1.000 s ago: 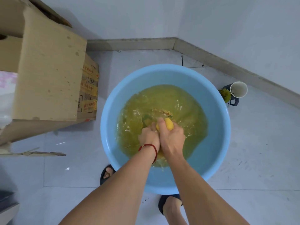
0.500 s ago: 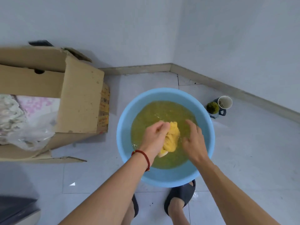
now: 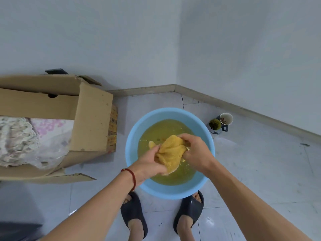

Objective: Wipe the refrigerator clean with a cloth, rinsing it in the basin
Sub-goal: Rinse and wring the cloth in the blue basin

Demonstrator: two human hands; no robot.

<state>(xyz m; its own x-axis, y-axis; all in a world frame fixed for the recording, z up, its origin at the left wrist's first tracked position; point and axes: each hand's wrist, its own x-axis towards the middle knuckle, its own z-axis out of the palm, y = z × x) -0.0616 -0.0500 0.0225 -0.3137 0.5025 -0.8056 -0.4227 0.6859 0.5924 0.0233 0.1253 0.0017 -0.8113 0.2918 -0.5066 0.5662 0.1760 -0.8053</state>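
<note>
Since 0.5 s ago: right hand (image 3: 196, 152), then free beside the cloth (image 3: 171, 152), now grasps its right edge. Left hand (image 3: 149, 166) grips the bunched left end. Cloth held between both hands, above the yellow water in the blue basin (image 3: 132, 141) on the floor.

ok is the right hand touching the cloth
Touching. The head view shows the right hand with its fingers curled over the right edge of the yellow cloth, gripping it above the basin; the left hand grips the other side.
</note>
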